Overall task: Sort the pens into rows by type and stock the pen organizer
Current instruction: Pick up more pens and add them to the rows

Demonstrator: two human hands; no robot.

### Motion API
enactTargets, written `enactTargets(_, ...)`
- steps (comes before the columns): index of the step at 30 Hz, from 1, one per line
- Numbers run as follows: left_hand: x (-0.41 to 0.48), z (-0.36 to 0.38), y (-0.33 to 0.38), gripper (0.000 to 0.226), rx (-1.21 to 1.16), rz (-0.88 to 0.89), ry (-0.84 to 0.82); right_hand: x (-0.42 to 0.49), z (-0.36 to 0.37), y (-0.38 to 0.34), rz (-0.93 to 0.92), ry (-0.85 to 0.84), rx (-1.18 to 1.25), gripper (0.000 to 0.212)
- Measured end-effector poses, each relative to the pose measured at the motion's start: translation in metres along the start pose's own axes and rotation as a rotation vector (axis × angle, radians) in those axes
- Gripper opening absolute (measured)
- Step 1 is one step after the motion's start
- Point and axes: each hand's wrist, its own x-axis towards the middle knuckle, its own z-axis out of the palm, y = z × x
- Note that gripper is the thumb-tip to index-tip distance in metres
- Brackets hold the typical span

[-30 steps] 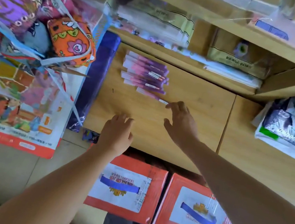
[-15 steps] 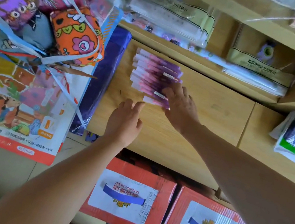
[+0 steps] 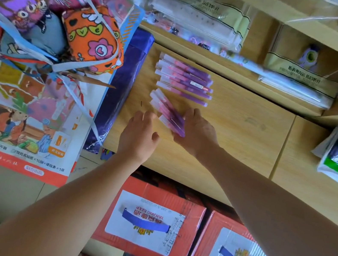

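The right hand (image 3: pixel 199 131) grips a small bunch of pink-and-purple pens (image 3: pixel 166 110), slanted on the wooden shelf (image 3: pixel 243 123) just below the row of matching pens (image 3: pixel 184 79), probably to square them up. The left hand (image 3: pixel 139 135) hovers by their pale ends, loosely curled and apparently holding nothing, ready to steady them.

Row of pens (image 3: pixel 184 79), pink-to-purple, lies side by side on wooden shelf (image 3: pixel 242 127). Nearer the person, tilted bunch (image 3: pixel 167 110) of the same pens, purple ends gripped by right hand (image 3: pixel 199 131). Left hand (image 3: pixel 140 134) just beside, fingers loosely curled; contact with the bunch unclear.
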Motion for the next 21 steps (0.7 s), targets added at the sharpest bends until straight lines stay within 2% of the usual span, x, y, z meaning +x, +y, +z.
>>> enactTargets(2,-0.002,0.001,-0.005,0.041,-0.042,-0.026,-0.019,-0.001,0.001,-0.008,0.031,-0.027,-0.001,0.062)
enactTargets(6,-0.007,0.001,-0.009,0.033,-0.139,-0.079,-0.05,-0.005,0.004,-0.021,0.056,-0.043,0.012,0.042)
enactTargets(9,-0.007,0.003,-0.009,0.026,-0.241,-0.151,-0.1,-0.006,0.004,-0.021,0.051,-0.043,0.057,0.041)
enactTargets(11,-0.005,0.006,-0.009,0.021,-0.447,-0.246,-0.142,-0.008,0.003,-0.019,0.039,-0.05,0.07,0.037)
enactTargets(13,-0.004,0.006,-0.003,0.025,-0.669,-0.346,-0.19,-0.01,0.001,-0.017,0.006,-0.08,0.041,0.029)
enactTargets(17,-0.001,-0.003,0.015,0.031,-1.048,-0.425,-0.304,-0.018,-0.001,-0.017,-0.137,-0.15,0.068,0.03)
enactTargets(19,0.003,-0.006,0.022,0.022,-1.194,-0.518,-0.28,-0.022,-0.001,-0.019,-0.22,-0.161,0.062,0.033)
enactTargets(21,0.007,-0.007,0.026,0.015,-1.226,-0.632,-0.224,-0.023,-0.004,-0.02,-0.266,-0.194,0.08,0.039)
